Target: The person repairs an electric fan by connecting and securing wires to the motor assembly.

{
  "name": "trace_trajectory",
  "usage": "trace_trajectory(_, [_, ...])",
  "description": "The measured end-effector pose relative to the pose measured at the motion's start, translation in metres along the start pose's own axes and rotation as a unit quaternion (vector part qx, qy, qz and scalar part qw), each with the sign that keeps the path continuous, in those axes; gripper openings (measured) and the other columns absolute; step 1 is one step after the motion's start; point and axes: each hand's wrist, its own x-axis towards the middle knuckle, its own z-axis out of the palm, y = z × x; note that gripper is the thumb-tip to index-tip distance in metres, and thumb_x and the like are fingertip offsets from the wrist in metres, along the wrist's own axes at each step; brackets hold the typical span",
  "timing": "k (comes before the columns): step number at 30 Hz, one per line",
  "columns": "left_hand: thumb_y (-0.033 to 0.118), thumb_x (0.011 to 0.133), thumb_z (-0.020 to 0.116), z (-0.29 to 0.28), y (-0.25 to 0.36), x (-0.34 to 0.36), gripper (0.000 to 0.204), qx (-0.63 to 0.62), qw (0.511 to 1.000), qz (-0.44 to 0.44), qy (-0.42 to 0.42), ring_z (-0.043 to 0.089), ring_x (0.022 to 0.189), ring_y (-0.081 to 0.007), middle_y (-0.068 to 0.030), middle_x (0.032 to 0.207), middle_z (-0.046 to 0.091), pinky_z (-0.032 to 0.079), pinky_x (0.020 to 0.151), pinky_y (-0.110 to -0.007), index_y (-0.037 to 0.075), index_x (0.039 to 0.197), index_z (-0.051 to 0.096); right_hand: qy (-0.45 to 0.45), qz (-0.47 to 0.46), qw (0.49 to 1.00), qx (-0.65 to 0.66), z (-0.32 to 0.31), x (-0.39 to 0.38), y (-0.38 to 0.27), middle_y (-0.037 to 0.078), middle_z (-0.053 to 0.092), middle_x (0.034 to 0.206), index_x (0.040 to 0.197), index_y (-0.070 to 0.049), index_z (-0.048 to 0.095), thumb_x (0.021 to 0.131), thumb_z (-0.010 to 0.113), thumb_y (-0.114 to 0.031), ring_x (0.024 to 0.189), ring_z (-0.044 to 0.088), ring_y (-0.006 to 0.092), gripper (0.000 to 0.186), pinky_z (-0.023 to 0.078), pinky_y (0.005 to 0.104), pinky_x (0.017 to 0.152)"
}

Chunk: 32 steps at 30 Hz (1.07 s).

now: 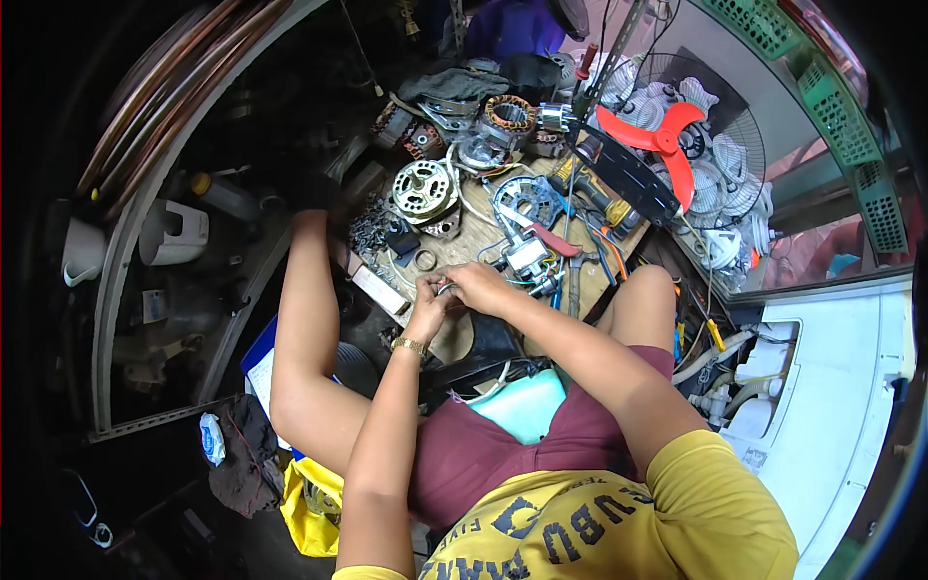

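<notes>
My left hand (427,311), with a gold-coloured band at the wrist, meets my right hand (478,288) over the near edge of the wooden board (471,232). The fingers of both are closed on a small, silvery, rounded metal part (445,288), mostly hidden by the fingertips. Just beyond them a brown ring (425,259) lies on the board. To the right of my right hand is a small metal device with wires (528,259). Farther back sits a round motor housing (422,189) with holes, and right of it a blue-grey round motor cover (528,200).
Red-handled pliers (554,240), a hammer (577,275) and a yellow-black power drill (604,201) crowd the right side. Loose screws (372,230) cover the left. A copper-wound stator (510,113) sits behind, a red fan blade (666,141) back right. A white appliance panel (822,387) stands at right.
</notes>
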Motion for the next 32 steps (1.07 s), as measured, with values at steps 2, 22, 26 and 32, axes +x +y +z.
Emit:
trace_trajectory(2, [-0.008,0.089,0.048,-0.004,-0.002,-0.001,0.048,0.018,1.000,-0.011,0.024,0.056,0.094,-0.0143,-0.0066,0.105,0.056,0.049,0.085,-0.028,0.004,0.133,0.035,0.001,0.015,1.000,-0.005,0.007,0.009,0.008,0.019,0.072,0.097,0.105,-0.005,0.072,0.081,0.069,-0.008,0.095,0.068,0.0401,0.025,0.054,0.0481,0.083])
trace_trajectory(22, [0.027,0.103,0.041,-0.022,-0.073,0.029,0.028,0.210,0.967,0.029,0.139,0.049,0.072,-0.0155,-0.0036,0.079,0.052,0.042,0.067,-0.031,0.004,0.096,0.055,0.431,0.067,0.876,0.204,-0.087,-0.160,0.058,0.011,0.067,0.090,0.093,-0.005,0.072,0.085,0.066,-0.008,0.085,0.064,0.0291,0.011,0.051,0.0406,0.082])
trace_trajectory(26, [0.026,0.103,0.044,0.001,-0.069,0.026,0.019,0.012,0.989,-0.009,0.149,0.038,0.060,-0.0076,0.0057,0.068,0.037,0.036,0.057,-0.027,0.017,0.086,0.046,0.757,0.310,0.491,0.300,-0.143,-0.264,0.232,0.003,0.061,0.075,0.095,-0.007,0.066,0.101,0.051,-0.011,0.063,0.058,0.0087,0.016,0.045,0.0208,0.051])
trace_trajectory(32, [0.040,0.102,0.045,-0.001,-0.074,0.027,0.025,0.029,0.956,-0.198,0.212,0.043,0.061,-0.0113,0.0055,0.065,0.041,0.042,0.066,-0.032,0.020,0.089,0.050,0.622,0.446,0.287,0.576,-0.064,-0.282,0.353,0.009,0.061,0.073,0.115,-0.008,0.057,0.096,0.054,-0.022,0.044,0.051,0.0226,0.023,0.039,0.0310,0.038])
